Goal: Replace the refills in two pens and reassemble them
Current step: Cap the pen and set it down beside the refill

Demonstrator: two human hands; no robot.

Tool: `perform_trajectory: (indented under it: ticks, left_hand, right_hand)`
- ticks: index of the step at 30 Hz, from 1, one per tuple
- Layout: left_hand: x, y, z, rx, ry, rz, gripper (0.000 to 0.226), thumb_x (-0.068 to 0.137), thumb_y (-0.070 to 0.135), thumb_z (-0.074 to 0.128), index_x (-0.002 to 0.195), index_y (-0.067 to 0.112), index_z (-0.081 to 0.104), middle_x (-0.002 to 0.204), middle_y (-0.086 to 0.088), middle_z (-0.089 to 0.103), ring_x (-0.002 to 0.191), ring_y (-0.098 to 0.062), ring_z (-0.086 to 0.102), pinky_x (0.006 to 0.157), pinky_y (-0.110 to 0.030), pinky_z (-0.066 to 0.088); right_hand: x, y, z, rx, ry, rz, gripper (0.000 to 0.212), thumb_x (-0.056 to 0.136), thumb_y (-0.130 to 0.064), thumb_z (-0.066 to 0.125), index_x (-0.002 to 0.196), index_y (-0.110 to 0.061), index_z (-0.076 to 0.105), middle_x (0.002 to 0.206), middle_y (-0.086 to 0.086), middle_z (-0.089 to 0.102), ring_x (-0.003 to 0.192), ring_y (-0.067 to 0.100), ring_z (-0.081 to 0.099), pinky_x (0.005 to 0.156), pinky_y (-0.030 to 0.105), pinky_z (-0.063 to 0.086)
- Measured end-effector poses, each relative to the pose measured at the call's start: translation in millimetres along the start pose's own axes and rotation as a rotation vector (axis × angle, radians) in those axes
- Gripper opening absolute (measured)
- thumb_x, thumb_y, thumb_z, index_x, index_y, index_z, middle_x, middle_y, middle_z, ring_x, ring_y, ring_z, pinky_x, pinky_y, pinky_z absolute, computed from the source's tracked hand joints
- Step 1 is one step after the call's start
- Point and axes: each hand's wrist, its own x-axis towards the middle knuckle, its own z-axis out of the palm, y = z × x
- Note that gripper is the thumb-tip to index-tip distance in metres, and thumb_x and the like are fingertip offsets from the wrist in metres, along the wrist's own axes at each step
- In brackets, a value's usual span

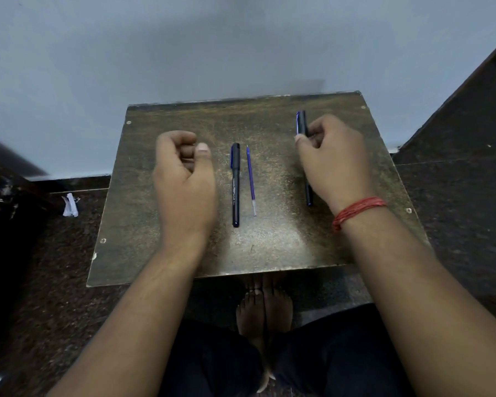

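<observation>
My right hand (331,156) has its fingers (315,133) curled round a black pen (306,173) with a blue clip, thumb pressed against the barrel near the capped far end. That pen runs near-to-far along the right side of the table (269,247); its near tip pokes out below my palm, and I cannot tell whether it is lifted or resting on the top. My left hand (184,179) hovers over the left side, fingers loosely curled into the palm, thumb laid across them, holding nothing.

Just right of the left hand lies the second black pen (235,186), cap on, lettering along its barrel, untouched. Just beside it, parallel and slightly apart, lies a loose blue refill (251,181), its tip toward the far edge. Both sit between my two hands, well clear of either set of fingers.

I judge the work barely begun: both pens look assembled, only one loose refill shows, and opening, swapping and closing remain for each pen.
</observation>
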Motion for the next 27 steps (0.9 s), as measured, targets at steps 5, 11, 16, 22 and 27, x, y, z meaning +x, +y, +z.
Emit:
perform_trajectory:
  ticks: [5, 11, 16, 22, 27]
  left_hand:
    - [1.9, -5.1, 0.1, 0.076, 0.009, -0.028, 0.012, 0.094, 0.015, 0.057, 0.106, 0.016, 0.054, 0.087, 0.012, 0.054, 0.07, 0.008, 0.049, 0.069, -0.01, 0.042]
    - [0.4, -6.8, 1.4, 0.154, -0.057, -0.046, 0.013, 0.094, 0.017, 0.058, 0.105, 0.02, 0.053, 0.088, 0.011, 0.054, 0.069, 0.008, 0.049, 0.066, -0.009, 0.041]
    - [-0.5, -9.5, 4.1, 0.193, -0.107, -0.037, 0.015, 0.093, 0.019, 0.059, 0.105, 0.022, 0.051, 0.086, 0.01, 0.054, 0.068, 0.003, 0.05, 0.068, -0.014, 0.042]
    - [-3.7, -11.7, 4.9, 0.361, -0.186, -0.037, 0.023, 0.085, 0.037, 0.059, 0.104, 0.033, 0.048, 0.085, 0.014, 0.056, 0.091, -0.017, 0.059, 0.093, -0.051, 0.046]
    - [-8.7, -10.8, 9.2, 0.575, -0.248, 0.019, 0.024, 0.086, 0.038, 0.062, 0.105, 0.028, 0.052, 0.089, 0.015, 0.054, 0.098, -0.014, 0.048, 0.092, -0.044, 0.033]
  right_hand:
    - [-6.5, -6.7, 0.2, -0.286, -0.017, -0.082, 0.026, 0.095, -0.035, 0.059, 0.112, -0.016, 0.055, 0.098, 0.005, 0.067, 0.105, 0.03, 0.055, 0.092, 0.042, 0.044]
    - [-5.9, -4.4, 5.6, -0.385, -0.099, -0.083, 0.021, 0.096, -0.035, 0.057, 0.107, -0.017, 0.056, 0.097, 0.005, 0.069, 0.112, 0.03, 0.052, 0.092, 0.042, 0.039]
    - [-4.8, -2.9, 6.7, -0.403, -0.124, -0.07, 0.022, 0.097, -0.036, 0.055, 0.106, -0.016, 0.055, 0.098, 0.006, 0.069, 0.109, 0.031, 0.054, 0.091, 0.043, 0.039]
    - [-5.3, -9.8, -0.1, -0.305, -0.038, -0.083, 0.031, 0.097, -0.043, 0.051, 0.11, -0.015, 0.054, 0.095, 0.002, 0.067, 0.109, 0.029, 0.054, 0.095, 0.045, 0.04]
    - [-11.8, -19.3, -0.4, -0.202, -0.032, -0.127, 0.026, 0.097, -0.04, 0.054, 0.111, -0.018, 0.053, 0.084, -0.007, 0.049, 0.095, 0.018, 0.043, 0.091, 0.043, 0.046]
